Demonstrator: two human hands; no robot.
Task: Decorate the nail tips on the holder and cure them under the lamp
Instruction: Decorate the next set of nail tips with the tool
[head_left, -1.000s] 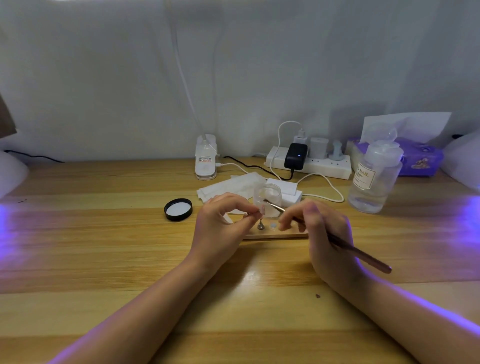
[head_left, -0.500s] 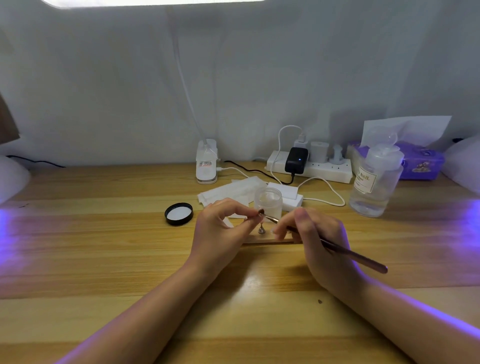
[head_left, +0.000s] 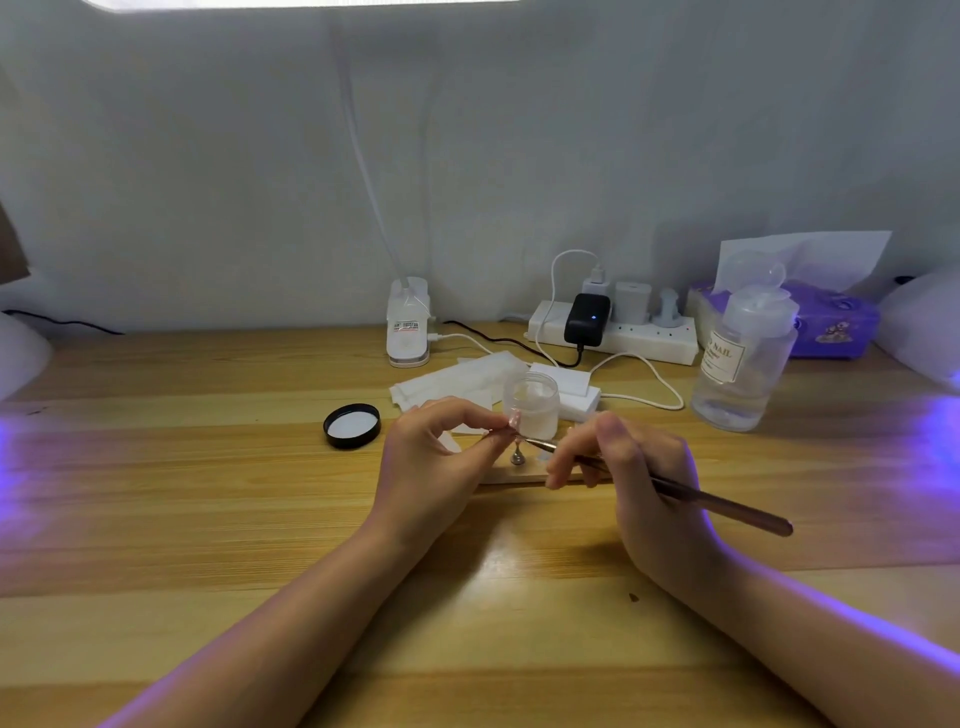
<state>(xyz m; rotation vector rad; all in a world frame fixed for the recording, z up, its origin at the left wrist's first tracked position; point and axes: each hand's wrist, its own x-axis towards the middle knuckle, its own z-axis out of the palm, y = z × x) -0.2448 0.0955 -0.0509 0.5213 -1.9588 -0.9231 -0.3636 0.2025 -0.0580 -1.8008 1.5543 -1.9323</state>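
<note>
A flat wooden holder lies at the middle of the desk with a small metal stand on it. My left hand pinches a pale pink nail tip just above that stand. My right hand grips a thin brown nail brush like a pen, and the brush's metal end meets the nail tip. A small clear jar stands open right behind the tip. White lamps sit at the far left edge and far right edge, casting purple light on the desk.
The jar's black lid lies left of my hands. Behind are white wipes, a desk-lamp base, a power strip with chargers and cables, a clear pump bottle and a purple tissue box.
The camera tilted up a little, bringing a bright light strip into view at the top. The brush tip went from the jar to the nail tip my left hand pinches.
</note>
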